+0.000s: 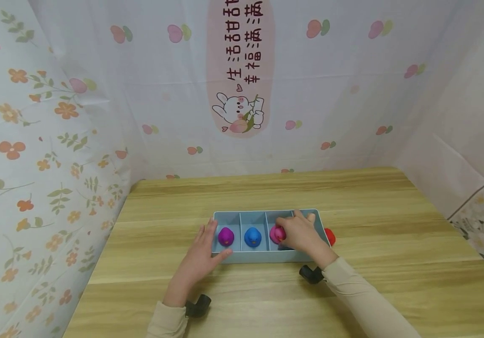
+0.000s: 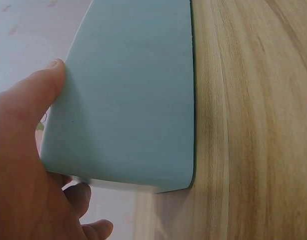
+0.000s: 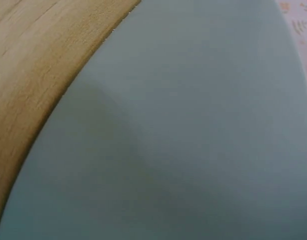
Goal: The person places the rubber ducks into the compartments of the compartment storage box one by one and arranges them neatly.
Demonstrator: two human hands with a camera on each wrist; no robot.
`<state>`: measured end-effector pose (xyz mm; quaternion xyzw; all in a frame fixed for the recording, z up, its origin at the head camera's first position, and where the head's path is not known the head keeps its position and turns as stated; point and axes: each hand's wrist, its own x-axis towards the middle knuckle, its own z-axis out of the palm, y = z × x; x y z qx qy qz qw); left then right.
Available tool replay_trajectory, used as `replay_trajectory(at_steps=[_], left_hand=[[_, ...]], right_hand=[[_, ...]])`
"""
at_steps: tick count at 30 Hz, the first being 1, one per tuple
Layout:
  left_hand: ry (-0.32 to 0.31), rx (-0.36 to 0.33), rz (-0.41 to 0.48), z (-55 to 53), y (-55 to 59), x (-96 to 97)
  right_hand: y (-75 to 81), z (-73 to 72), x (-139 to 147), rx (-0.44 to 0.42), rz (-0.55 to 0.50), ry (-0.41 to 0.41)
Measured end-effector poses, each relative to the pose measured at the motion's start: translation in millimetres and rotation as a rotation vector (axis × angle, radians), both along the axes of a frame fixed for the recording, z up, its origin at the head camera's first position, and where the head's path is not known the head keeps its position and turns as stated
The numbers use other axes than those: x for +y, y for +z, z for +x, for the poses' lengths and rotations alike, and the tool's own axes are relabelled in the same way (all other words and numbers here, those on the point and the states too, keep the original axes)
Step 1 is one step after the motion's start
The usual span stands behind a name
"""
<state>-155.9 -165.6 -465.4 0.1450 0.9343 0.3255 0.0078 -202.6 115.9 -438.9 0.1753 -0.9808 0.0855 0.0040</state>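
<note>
A light blue divided tray (image 1: 246,257) stands on the table with a row of compartments. A purple toy duck (image 1: 226,237) sits in the leftmost one and a blue toy duck (image 1: 252,237) in the one beside it. My right hand (image 1: 303,234) reaches over the tray's right part and pinches a pink toy duck (image 1: 277,234) in the third compartment. At the tray's left end, my left hand (image 1: 200,257) holds the corner, thumb at the front rim and fingers along the end wall. The right wrist view shows only the tray's wall (image 3: 183,120) close up, with the right fingers out of sight.
Something red (image 1: 329,236) lies just past the tray's right end, partly hidden behind it. The wooden table (image 1: 246,300) backs onto a printed curtain (image 1: 162,94). Dark wrist-worn devices show at the left wrist (image 1: 198,306) and right wrist (image 1: 311,274).
</note>
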Motion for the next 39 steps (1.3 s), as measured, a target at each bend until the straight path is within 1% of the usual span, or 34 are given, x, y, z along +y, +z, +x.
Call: replay_trajectory(at_steps=[8, 16, 25, 28, 32, 36, 39], left_hand=[[-0.006, 0.001, -0.006, 0.2, 0.3, 0.1], [-0.005, -0.009, -0.001, 0.8, 0.3, 0.1], [-0.002, -0.011, 0.0, 0.9, 1.2, 1.1], [0.001, -0.008, -0.003, 0.6, 1.7, 1.6], [0.0, -0.007, -0.002, 0.2, 1.4, 2.1], [0.0, -0.008, -0.005, 0.4, 0.7, 1.9], [0.002, -0.011, -0.006, 0.9, 0.5, 1.8]], right_hand=[[4.7, 2.5, 2, 0.005, 0.004, -0.012], [10.6, 5.7, 6, 0.017, -0.044, -0.004], [18.1, 4.8, 13, 0.082, -0.109, 0.01], [21.1, 5.5, 17, 0.081, -0.141, 0.014], [23.2, 7.1, 23, 0.076, -0.215, 0.014], [23.3, 8.3, 31, 0.087, -0.28, 0.01], [22.0, 8.9, 37, 0.103, -0.308, 0.013]])
